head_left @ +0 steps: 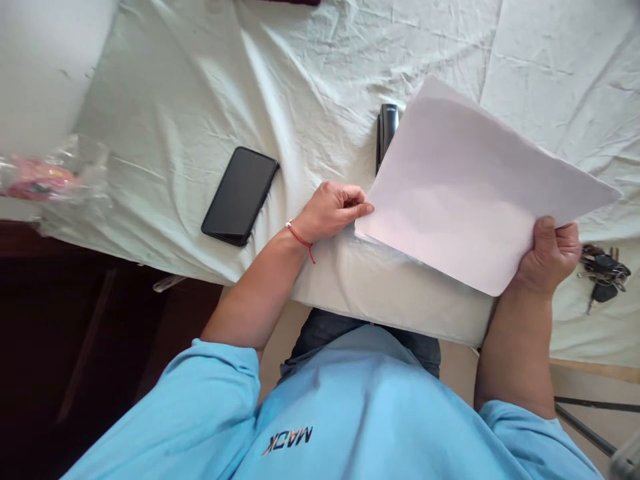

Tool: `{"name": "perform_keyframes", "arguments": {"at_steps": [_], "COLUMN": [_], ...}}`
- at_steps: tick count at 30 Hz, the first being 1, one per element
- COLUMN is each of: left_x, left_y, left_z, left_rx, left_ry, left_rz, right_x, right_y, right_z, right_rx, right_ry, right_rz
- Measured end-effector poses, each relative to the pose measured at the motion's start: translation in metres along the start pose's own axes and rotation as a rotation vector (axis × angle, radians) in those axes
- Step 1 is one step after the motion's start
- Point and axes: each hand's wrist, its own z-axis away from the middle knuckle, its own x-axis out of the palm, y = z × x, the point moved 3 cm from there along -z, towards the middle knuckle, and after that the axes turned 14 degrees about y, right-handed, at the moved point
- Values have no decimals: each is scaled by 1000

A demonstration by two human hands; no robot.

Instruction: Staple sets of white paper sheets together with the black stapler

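Note:
A stack of white paper sheets (460,180) is held at a slant above the cloth-covered table. My left hand (335,210) pinches its left corner between thumb and fingers. On the lower right edge, my right hand (550,253) grips the sheets with the thumb on top; the fingers beneath are partly hidden. Behind the paper's left edge lies a dark stapler-like object (387,133), its lower part covered by the sheets. A red string bracelet (300,237) is around my left wrist.
A black smartphone (240,195) lies left of my left hand. A bunch of keys (605,272) sits right of my right hand. At the far left is a clear plastic bag (45,180) with something pink inside. The pale tablecloth (175,80) is wrinkled.

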Motion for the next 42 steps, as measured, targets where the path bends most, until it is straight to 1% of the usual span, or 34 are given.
{"name": "perform_keyframes", "arguments": {"at_steps": [2,5,7,8,11,12,14,17,20,22,24,26,28,30,34,37,39,42], "left_x": [-1,-2,-2,-2,1,1,1,0,1,1,1,1,2,2,3,3,3,3], "left_y": [2,5,5,5,2,1,-1,-3,-2,-2,-1,-1,-1,-2,-7,-11,-12,-10], "left_z": [1,1,1,0,0,1,0,0,1,1,1,2,2,1,0,-1,0,0], "left_rx": [16,22,8,-1,-22,-22,-1,57,90,82,58,42,31,28,82,108,91,53], "left_ry": [50,78,60,34,-94,-119,-107,-32,-10,-19,-39,-77,-123,-145,-73,-23,-10,-35], "left_rz": [-7,-24,-3,22,90,89,53,8,17,38,62,84,97,91,60,49,58,123], "right_x": [4,7,6,6,3,2,2,3,4,4,2,0,-3,-4,1,3,1,-4], "right_y": [-3,-6,-6,-5,-1,-1,0,0,-2,-2,0,2,5,5,0,-1,1,7], "right_z": [4,9,10,9,4,3,2,4,8,8,5,1,-4,-5,2,6,4,-3], "right_rx": [-3,-12,-10,-8,0,5,14,24,35,34,30,20,7,5,29,36,30,16], "right_ry": [-32,-65,-60,-54,-35,-34,-42,-56,-28,-18,-35,-53,-44,-36,-54,-42,-12,19], "right_rz": [-11,13,39,45,19,-1,-35,-38,-24,-43,-67,-74,-69,-77,-122,-134,-121,-70]}}
